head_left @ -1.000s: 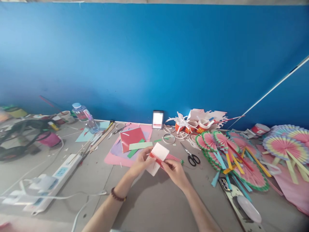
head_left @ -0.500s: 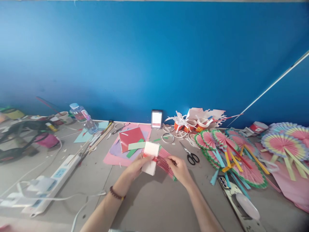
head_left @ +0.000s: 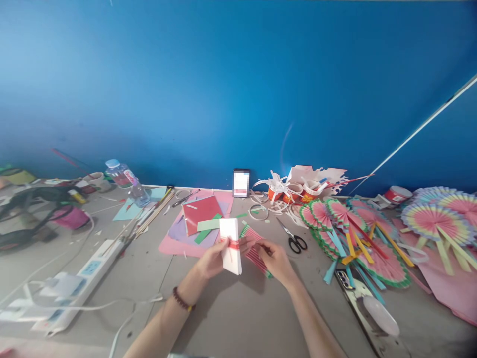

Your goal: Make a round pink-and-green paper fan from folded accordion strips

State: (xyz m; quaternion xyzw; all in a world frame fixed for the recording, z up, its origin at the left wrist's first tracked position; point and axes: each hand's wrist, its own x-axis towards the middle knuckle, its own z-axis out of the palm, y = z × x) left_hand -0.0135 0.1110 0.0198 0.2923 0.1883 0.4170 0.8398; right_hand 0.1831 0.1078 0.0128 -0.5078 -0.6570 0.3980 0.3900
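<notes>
My left hand (head_left: 213,259) is closed on a white rectangular paper bundle (head_left: 230,258) with a red band around its middle. The bundle stands nearly upright, and fingertips show past its right edge, close to the pleated paper. In my right hand (head_left: 276,262), thumb and fingers pinch a pink pleated paper (head_left: 253,254) with green ends, held slantwise beside the bundle. Whether the two pieces are joined is hidden. Beyond the left hand lie a red sheet (head_left: 201,214) and a pale green strip (head_left: 208,224). Black-handled scissors (head_left: 296,242) rest right of the right hand.
Finished paper fans (head_left: 387,261) cover the right side, near a phone (head_left: 345,279) and a white mouse (head_left: 380,314). Paper cups (head_left: 292,191) and a small screen (head_left: 241,184) stand by the blue wall. Leftward are a power strip (head_left: 89,271), wooden sticks (head_left: 154,211) and a bottle (head_left: 136,189).
My left hand has turned the white bundle more upright and edge-on, and its fingers now show on the right side. The right hand stays almost in place with the pleated paper.
</notes>
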